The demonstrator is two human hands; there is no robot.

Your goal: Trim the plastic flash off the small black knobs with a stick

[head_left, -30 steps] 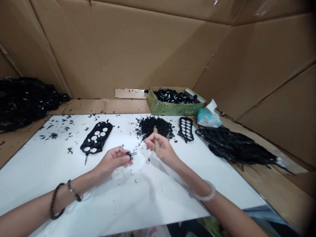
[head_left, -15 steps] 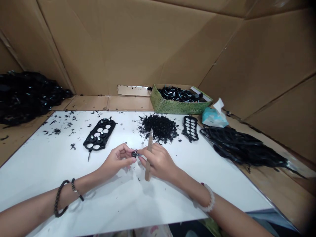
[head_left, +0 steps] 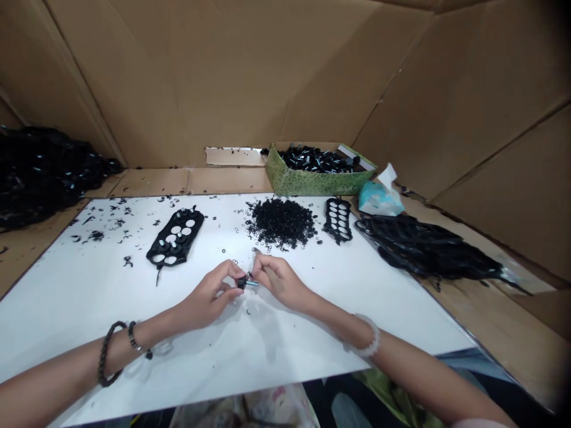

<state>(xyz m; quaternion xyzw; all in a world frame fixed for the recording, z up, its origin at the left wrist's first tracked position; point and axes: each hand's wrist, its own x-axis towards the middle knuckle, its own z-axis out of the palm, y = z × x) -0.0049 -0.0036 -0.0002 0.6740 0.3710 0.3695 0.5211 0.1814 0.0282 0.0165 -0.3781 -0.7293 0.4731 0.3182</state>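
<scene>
Between the thumb and fingers of my left hand [head_left: 214, 294] is a small bolt [head_left: 250, 283] with a black knob-like head, its bare metal shank pointing right. My right hand [head_left: 281, 282] is closed at the shank side, its fingertips pinched close to the black head. A slim pointed blade [head_left: 256, 252] sticks up past my right fingers; the rest of it is mostly hidden by the hand. Small dark scraps lie on the white table [head_left: 187, 351] around my hands.
A heap of small black rings [head_left: 282, 223] lies ahead. Black frames with round holes flank it: one [head_left: 178, 233] holding several bolts, another [head_left: 338, 220] at right. Behind stand a green box [head_left: 321, 183] of bolts and a tissue pack [head_left: 380, 199]. Black parts [head_left: 428, 246] lie right, more [head_left: 49, 172] left.
My right hand has turned, so the brown-handled blade that stood across its front is now mostly hidden. More of the bolt's metal shank shows. The view has shifted slightly.
</scene>
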